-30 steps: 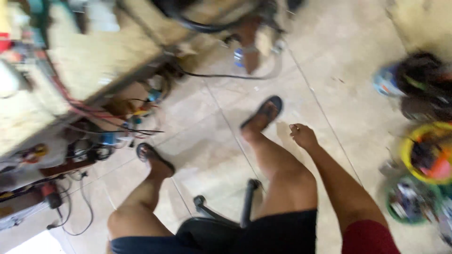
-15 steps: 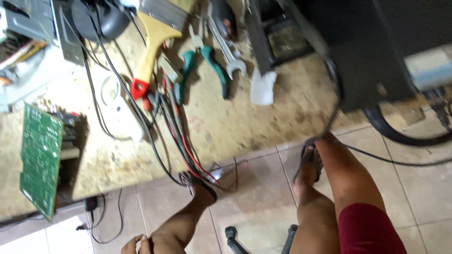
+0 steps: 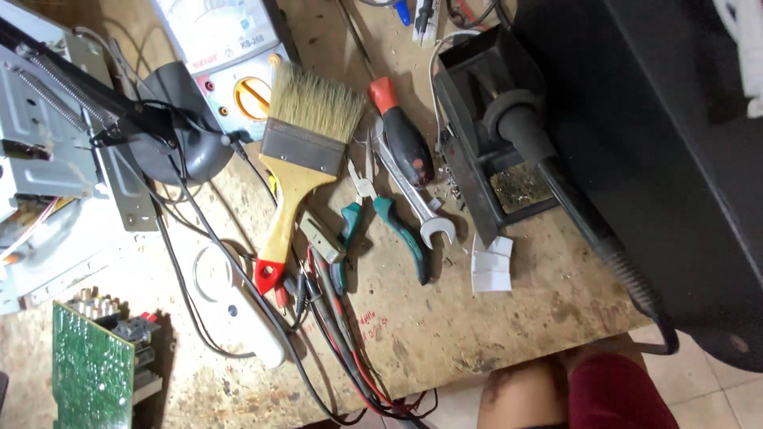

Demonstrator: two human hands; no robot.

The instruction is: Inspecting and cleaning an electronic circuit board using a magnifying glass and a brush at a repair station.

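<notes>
1. The view now sits closer on the workbench [image 3: 445, 334] than half a second ago; one second ago it showed only the tiled floor and the person's legs. The bench now fills nearly the whole frame, so the tools lie directly under the eyes.
2. A big black box [image 3: 675, 143] fills the upper right, with a thick black cable [image 3: 588, 222] running down beside it.
3. A paintbrush [image 3: 298, 159] with a yellow handle lies in the upper middle of the frame, just beside a meter [image 3: 226, 56].
4. Right of the brush lie a red-and-black screwdriver [image 3: 404, 135], a wrench [image 3: 413, 199] and green-handled pliers [image 3: 381, 230], close together.
5. A green circuit board [image 3: 91, 373] is at the lower left.
6. No hand is in the frame, so I cannot tell how the fingers stand; only a knee [image 3: 524, 393] shows at the bottom edge.
</notes>
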